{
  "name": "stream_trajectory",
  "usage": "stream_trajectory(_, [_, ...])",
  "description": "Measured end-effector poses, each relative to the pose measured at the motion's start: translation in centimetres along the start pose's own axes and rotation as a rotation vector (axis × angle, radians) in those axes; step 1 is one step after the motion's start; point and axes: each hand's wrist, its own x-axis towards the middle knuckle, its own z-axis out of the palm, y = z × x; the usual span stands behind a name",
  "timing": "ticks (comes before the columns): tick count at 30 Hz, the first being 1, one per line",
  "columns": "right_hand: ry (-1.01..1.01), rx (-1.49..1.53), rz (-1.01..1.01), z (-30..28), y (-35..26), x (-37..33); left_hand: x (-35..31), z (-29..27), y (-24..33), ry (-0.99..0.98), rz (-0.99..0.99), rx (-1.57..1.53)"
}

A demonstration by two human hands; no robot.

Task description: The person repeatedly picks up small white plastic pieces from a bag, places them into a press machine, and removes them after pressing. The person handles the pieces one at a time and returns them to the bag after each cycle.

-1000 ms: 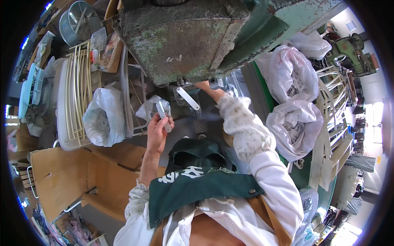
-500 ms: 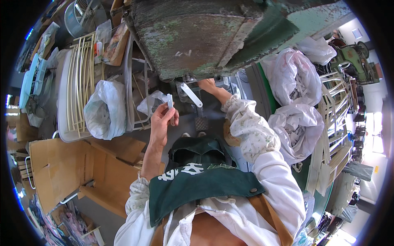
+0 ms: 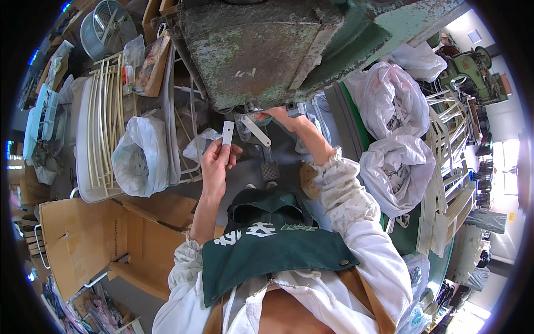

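Pinched between the thumb and fingers of my left hand (image 3: 216,158) is a flat white strip (image 3: 227,133) with a small hole near its upper end. It points up, just in front of the green machine (image 3: 261,55). A second white strip (image 3: 257,131), rounded and holed at its lower end, slants out from under the machine, its upper end at the metal part there. My right hand (image 3: 281,117) reaches in beneath the machine's lower edge, beside that strip's upper end. Its fingertips are partly hidden, so their grip is unclear.
White sacks of strip pieces stand at right (image 3: 395,106) and left (image 3: 142,156). Long pale strips (image 3: 105,122) lie on a left-hand tray. An open cardboard box (image 3: 83,239) sits lower left. A foot pedal (image 3: 270,170) is on the floor below the machine.
The strip in my left hand has turned, from nearly edge-on to showing its broad face. My right hand has shifted slightly left under the machine, and more of its forearm shows.
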Motion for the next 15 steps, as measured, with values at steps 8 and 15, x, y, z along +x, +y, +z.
stream_trajectory(8, [0.028, -0.194, -0.055, 2.1, -2.3, -1.5, 0.2, 1.0, 1.1, 0.01, 0.028, 0.001])
stream_trajectory(15, [-0.145, -0.513, -0.052, 2.2, -3.5, -5.5, 2.3, 2.9, 3.0, -0.1, 0.048, 0.061])
